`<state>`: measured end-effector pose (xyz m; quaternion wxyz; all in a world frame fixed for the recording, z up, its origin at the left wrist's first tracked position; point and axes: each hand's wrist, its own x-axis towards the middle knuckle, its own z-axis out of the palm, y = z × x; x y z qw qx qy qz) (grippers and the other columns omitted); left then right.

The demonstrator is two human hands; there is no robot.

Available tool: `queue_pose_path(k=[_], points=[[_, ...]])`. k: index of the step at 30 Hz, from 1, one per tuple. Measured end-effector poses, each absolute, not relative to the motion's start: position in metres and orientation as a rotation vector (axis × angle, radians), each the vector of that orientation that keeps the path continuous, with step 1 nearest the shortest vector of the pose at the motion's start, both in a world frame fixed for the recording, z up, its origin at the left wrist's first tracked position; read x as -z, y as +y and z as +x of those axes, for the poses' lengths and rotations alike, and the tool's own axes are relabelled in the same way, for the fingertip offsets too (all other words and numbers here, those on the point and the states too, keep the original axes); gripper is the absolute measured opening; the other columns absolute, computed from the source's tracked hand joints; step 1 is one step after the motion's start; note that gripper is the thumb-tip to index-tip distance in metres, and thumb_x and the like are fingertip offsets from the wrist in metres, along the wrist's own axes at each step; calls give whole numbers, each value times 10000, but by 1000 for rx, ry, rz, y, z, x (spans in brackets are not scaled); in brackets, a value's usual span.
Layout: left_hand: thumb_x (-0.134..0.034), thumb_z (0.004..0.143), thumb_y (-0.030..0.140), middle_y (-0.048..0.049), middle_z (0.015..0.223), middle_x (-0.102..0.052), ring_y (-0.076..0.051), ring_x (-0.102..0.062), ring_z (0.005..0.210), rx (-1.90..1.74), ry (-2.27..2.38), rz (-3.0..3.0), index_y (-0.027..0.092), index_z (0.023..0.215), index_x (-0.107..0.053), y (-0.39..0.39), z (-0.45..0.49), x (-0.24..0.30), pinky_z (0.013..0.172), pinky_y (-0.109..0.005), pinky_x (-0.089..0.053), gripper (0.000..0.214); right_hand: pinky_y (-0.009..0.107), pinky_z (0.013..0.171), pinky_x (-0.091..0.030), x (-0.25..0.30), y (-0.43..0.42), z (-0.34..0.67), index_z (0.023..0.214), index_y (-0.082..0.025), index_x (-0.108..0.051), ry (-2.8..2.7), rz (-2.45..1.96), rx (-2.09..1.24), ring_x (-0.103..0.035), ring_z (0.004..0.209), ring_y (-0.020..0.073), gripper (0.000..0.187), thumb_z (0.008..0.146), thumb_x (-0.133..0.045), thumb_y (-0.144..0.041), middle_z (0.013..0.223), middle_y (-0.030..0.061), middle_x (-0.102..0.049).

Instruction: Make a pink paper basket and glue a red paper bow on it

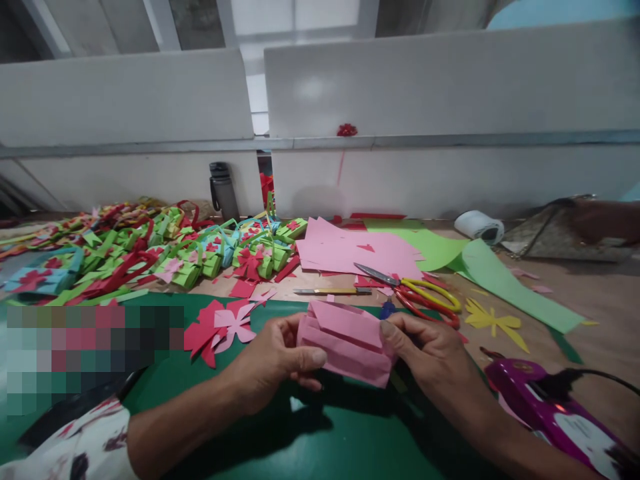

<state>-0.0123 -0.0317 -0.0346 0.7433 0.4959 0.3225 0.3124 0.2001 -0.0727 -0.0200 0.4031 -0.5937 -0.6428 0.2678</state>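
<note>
A small folded pink paper bag (350, 343) is held up over the green mat (280, 440). My left hand (280, 357) grips its left end, thumb on the front face. At the right end, my right hand (425, 347) pinches the paper between thumb and fingers. Left of the bag lie red and pink paper flower cutouts (235, 323). Behind it are a yellow-handled cutter knife (333, 291) and scissors (405, 287) with red and yellow handles. A purple glue gun (545, 400) with a small lit light rests to the right of my right hand.
Finished green, blue and red paper bags (185, 257) pile up at the back left. Pink sheets (350, 250) and green sheets (515, 287) lie behind. A yellow cutout (493, 323), a white roll (479, 228), a bottle (223, 190) and a handbag (575, 230) also stand or lie there.
</note>
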Motion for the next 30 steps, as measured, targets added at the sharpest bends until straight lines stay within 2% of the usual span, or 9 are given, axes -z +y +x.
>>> queue_pose_path(k=[3, 5, 7, 9, 12, 14, 17, 22, 30], points=[[-762, 676, 341, -98, 891, -682, -169, -630, 729, -690, 707, 1052, 126, 1016, -670, -33, -12, 37, 584, -247, -529, 412, 225, 464, -376, 21, -72, 201, 578, -207, -493, -1665, -1494, -648, -459, 498, 119, 441, 894, -412, -504, 535, -30, -472], [-742, 704, 335, -103, 872, -686, -170, -640, 726, -718, 729, 1030, 109, 999, -675, -34, -11, 39, 593, -242, -526, 378, 225, 480, -419, 21, -72, 202, 639, -210, -549, -1698, -1478, -607, -523, 525, 131, 414, 897, -408, -501, 565, -22, -539], [-737, 713, 323, -105, 869, -689, -175, -649, 751, -743, 747, 1016, 102, 992, -676, -35, -11, 39, 622, -243, -526, 361, 242, 556, -494, 22, -72, 204, 840, -217, -624, -1710, -1473, -546, -627, 650, 164, 336, 883, -435, -491, 708, 5, -656], [-729, 723, 312, -105, 869, -693, -172, -650, 759, -756, 751, 1005, 102, 988, -676, -35, -11, 39, 638, -243, -523, 343, 283, 657, -543, 24, -72, 206, 1082, -218, -605, -1736, -1487, -430, -676, 792, 199, 351, 846, -506, -458, 883, 40, -712], [-749, 691, 264, -97, 876, -696, -172, -651, 771, -749, 735, 983, 111, 1001, -671, -34, -11, 38, 656, -245, -520, 354, 341, 771, -552, 27, -71, 208, 1202, -217, -564, -1857, -1464, -200, -674, 928, 234, 431, 794, -583, -352, 1048, 75, -704], [-774, 634, 200, -89, 889, -698, -180, -649, 800, -733, 722, 973, 119, 1005, -671, -34, -11, 38, 674, -242, -515, 393, 357, 819, -543, 28, -70, 207, 1196, -222, -575, -1924, -1409, -99, -658, 989, 242, 415, 786, -581, -289, 1108, 78, -687], [-770, 592, 143, -72, 894, -698, -162, -635, 768, -742, 735, 973, 129, 987, -679, -35, -9, 37, 668, -228, -504, 405, 360, 821, -546, 28, -71, 204, 1185, -227, -581, -1952, -1383, -40, -672, 953, 232, 391, 797, -560, -259, 1068, 65, -702], [-745, 620, 179, -59, 849, -686, -144, -622, 705, -771, 833, 975, 123, 936, -673, -38, -6, 36, 639, -231, -505, 329, 318, 736, -569, 27, -72, 202, 1041, -201, -649, -1946, -1357, 10, -693, 890, 231, 258, 822, -547, -292, 982, 74, -730], [-719, 695, 240, -59, 880, -682, -153, -631, 733, -828, 864, 1082, 141, 963, -668, -36, -6, 40, 640, -237, -511, 291, 272, 679, -562, 23, -75, 201, 1013, -213, -658, -1943, -1310, -43, -695, 857, 206, 234, 850, -524, -314, 954, 53, -732]])
